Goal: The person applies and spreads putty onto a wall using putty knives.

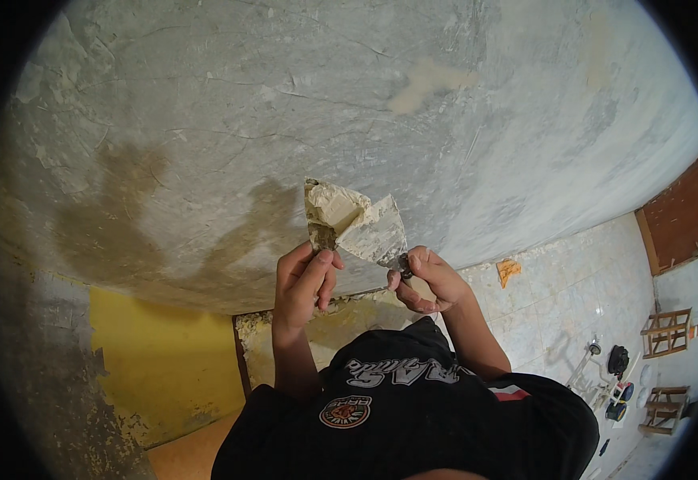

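The left hand [299,290] is clamped by thumb and fingers on the lower end of the left scraper [326,238], whose blade points up and carries a thick lump of cream putty [335,205]. The right hand [435,282] is closed round the dark handle of the right scraper [377,237], its smeared blade tilted up and left, meeting the putty on the other one. Both scrapers are in front of the grey wall [229,104], between the hands and above the black shirt [397,384]. On the right, an orange scrap [509,273] lies on the pale floor [553,296], with two wooden stools [667,333] farther off.
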The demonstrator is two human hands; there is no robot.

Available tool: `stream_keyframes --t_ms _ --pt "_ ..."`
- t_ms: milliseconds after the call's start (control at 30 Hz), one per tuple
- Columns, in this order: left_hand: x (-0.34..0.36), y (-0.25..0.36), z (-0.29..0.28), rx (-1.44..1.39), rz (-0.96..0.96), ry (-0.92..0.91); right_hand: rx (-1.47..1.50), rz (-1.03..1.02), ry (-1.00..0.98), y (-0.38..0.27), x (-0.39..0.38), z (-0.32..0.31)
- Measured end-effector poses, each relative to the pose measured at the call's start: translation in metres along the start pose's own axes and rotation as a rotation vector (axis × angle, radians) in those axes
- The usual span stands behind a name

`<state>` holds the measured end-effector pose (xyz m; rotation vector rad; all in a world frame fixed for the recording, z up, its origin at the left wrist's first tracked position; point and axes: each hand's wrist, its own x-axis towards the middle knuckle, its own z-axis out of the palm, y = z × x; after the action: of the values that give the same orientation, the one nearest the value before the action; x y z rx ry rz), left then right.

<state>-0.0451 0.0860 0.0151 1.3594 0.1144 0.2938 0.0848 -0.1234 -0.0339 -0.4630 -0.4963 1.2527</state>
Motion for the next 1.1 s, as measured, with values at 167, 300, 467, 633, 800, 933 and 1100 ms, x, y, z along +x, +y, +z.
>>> stream_keyframes --t_ms 167,300,467,633,800,933,1100 --pt "0.0 -0.002 0.004 -0.015 0.025 0.078 -0.11 -0.078 -0.084 0.001 -0.003 -0.005" --pt "0.001 -0.006 0.006 -0.037 0.029 0.081 -0.115 -0.08 -0.047 -0.002 -0.003 -0.001" --pt "0.0 -0.006 0.01 -0.051 0.033 0.081 -0.165 -0.102 0.006 -0.004 -0.003 -0.004" --pt "0.0 0.001 0.009 -0.114 0.03 0.043 -0.094 -0.075 0.023 0.0 -0.002 -0.018" --pt "0.001 0.012 0.006 0.014 0.01 -0.028 -0.091 0.017 0.017 -0.003 0.013 -0.036" --pt "-0.001 0.018 -0.005 -0.008 -0.084 -0.057 -0.056 0.038 -0.146 -0.011 0.018 -0.042" --pt "-0.004 0.03 -0.018 0.149 -0.155 -0.164 -0.082 0.069 -0.163 -0.018 0.016 -0.05"
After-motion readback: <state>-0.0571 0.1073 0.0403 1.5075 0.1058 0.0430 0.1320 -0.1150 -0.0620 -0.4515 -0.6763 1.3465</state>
